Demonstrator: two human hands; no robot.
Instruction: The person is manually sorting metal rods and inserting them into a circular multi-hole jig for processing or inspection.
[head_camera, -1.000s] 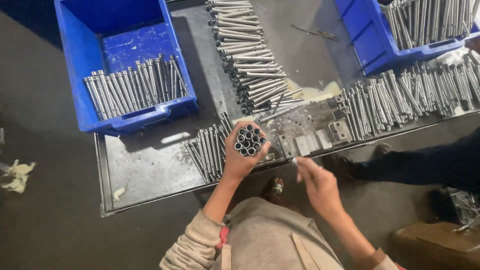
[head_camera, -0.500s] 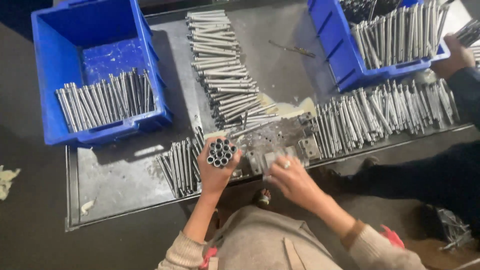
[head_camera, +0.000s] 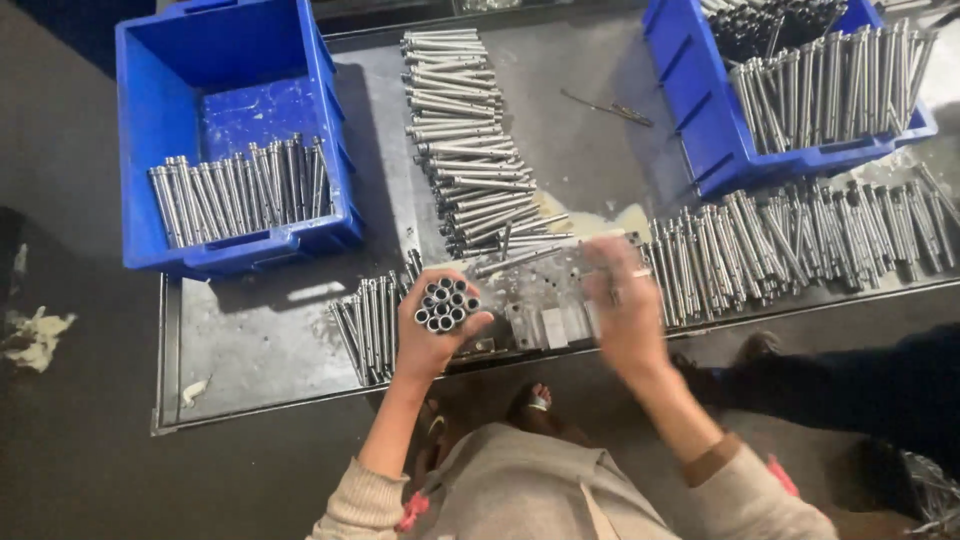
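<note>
My left hand is closed around a bundle of short metal tubes, held upright so their open ends face me. It hovers over the front edge of the metal table, beside a small row of tubes. My right hand is blurred with motion, just right of a steel fixture block. Its fingers seem pinched on one long metal rod that points left. A wide spread of rods lies right of this hand.
A long stack of rods runs up the table's middle. A blue bin at left holds a row of rods; another blue bin at right is full. A dark sleeve reaches in from the right.
My right hand has moved up and right from the fixture block to the edge of the rod spread. The left hand keeps the bundle upright in about the same spot.
</note>
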